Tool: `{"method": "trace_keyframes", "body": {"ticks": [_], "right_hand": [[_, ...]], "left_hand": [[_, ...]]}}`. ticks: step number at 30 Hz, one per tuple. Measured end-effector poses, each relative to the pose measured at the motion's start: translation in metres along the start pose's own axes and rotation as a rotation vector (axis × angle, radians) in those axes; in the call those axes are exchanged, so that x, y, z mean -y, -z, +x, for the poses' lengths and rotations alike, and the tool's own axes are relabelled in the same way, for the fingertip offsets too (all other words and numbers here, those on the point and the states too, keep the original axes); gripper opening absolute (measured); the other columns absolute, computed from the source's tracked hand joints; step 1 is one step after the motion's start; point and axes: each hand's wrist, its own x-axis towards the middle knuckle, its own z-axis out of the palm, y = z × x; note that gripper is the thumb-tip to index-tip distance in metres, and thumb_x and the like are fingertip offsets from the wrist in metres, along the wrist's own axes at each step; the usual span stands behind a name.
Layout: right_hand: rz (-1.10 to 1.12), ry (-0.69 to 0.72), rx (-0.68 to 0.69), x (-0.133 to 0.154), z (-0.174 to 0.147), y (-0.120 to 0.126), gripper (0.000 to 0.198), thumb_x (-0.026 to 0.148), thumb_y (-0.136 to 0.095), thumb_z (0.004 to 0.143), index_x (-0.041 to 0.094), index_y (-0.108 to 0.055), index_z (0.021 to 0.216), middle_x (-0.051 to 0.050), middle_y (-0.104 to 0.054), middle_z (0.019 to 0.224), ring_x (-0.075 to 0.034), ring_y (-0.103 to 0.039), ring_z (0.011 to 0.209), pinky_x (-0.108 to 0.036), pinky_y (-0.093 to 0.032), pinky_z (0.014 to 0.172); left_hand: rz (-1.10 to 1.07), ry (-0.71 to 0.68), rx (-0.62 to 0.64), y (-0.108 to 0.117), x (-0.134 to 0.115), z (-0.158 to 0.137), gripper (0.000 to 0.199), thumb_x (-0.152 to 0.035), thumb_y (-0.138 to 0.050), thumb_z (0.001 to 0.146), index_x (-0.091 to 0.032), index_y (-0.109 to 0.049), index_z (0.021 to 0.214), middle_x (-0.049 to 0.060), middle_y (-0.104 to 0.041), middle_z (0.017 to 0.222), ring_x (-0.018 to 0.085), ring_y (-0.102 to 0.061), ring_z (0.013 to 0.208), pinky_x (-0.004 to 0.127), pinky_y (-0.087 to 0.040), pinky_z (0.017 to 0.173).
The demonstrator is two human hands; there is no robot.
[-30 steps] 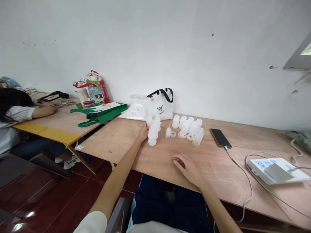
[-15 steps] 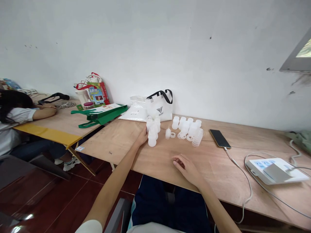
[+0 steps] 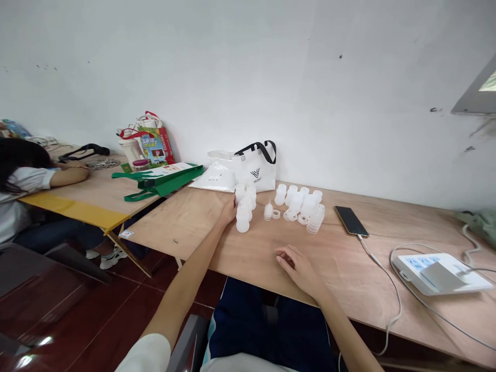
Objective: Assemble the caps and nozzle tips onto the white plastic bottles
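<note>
A cluster of frosted white plastic bottles (image 3: pixel 243 219) stands near the middle of the wooden table. My left hand (image 3: pixel 228 210) reaches to the left side of this cluster, and its fingers are hidden behind the bottles, so I cannot tell what they grip. My right hand (image 3: pixel 296 266) rests on the table by the front edge, loosely curved, thumb apart from the fingers, holding nothing visible. More white bottles (image 3: pixel 295 201) stand to the right. In front of them lie clear plastic rings (image 3: pixel 303 219), a small stack of clear caps (image 3: pixel 268 211) and a tilted stack of clear pieces (image 3: pixel 315 220).
Behind the bottles are a white bag with black handles (image 3: pixel 258 173) and a white plastic packet (image 3: pixel 215 178). A phone (image 3: pixel 352 221) on a cable and a white box (image 3: pixel 442 273) lie right. Left, a green bag (image 3: pixel 166 183) bridges toward another table, where a person (image 3: pixel 27 170) leans.
The view has shifted very slightly. My left forearm has shifted a little to the right, its hand still at the bottles. My right hand has stayed in place.
</note>
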Motion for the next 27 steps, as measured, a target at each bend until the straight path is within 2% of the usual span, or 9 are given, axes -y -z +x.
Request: {"method": "trace_keyframes", "body": {"ticks": [8,15,22,27], "right_hand": [[0.006,-0.009,0.02,0.0,0.0,0.0,0.023,0.042,-0.047,0.103,0.031,-0.064,0.115,-0.005,-0.066,0.109,-0.024,-0.064,0.103,-0.042,-0.054,0.09],[-0.008,-0.005,0.018,0.002,0.0,0.001,0.023,0.042,-0.046,0.104,0.031,-0.064,0.114,-0.004,-0.066,0.109,-0.024,-0.064,0.102,-0.041,-0.054,0.09],[-0.007,-0.005,0.025,-0.001,0.0,0.0,0.023,0.042,-0.046,0.104,0.031,-0.065,0.113,-0.005,-0.066,0.11,-0.024,-0.064,0.103,-0.042,-0.055,0.09],[-0.01,-0.002,0.017,0.001,0.0,0.001,0.025,0.044,-0.045,0.104,0.031,-0.065,0.113,-0.005,-0.066,0.11,-0.024,-0.064,0.103,-0.043,-0.055,0.091]], "left_hand": [[0.084,-0.083,0.025,0.001,-0.005,0.0,0.029,-0.027,-0.056,0.09,-0.016,-0.062,0.116,0.009,-0.074,0.103,0.023,-0.064,0.093,0.033,-0.048,0.086],[0.115,-0.12,0.033,0.003,-0.01,0.0,0.018,-0.026,-0.057,0.089,-0.02,-0.064,0.104,0.005,-0.073,0.093,0.022,-0.063,0.085,0.031,-0.047,0.08],[0.128,-0.138,0.038,0.002,-0.008,0.0,0.019,-0.022,-0.053,0.092,-0.015,-0.064,0.106,0.006,-0.072,0.096,0.02,-0.063,0.085,0.03,-0.048,0.082],[-0.031,-0.107,0.026,-0.001,-0.003,0.004,0.038,-0.02,-0.059,0.09,-0.016,-0.061,0.128,0.01,-0.072,0.12,0.023,-0.065,0.107,0.029,-0.049,0.094]]}}
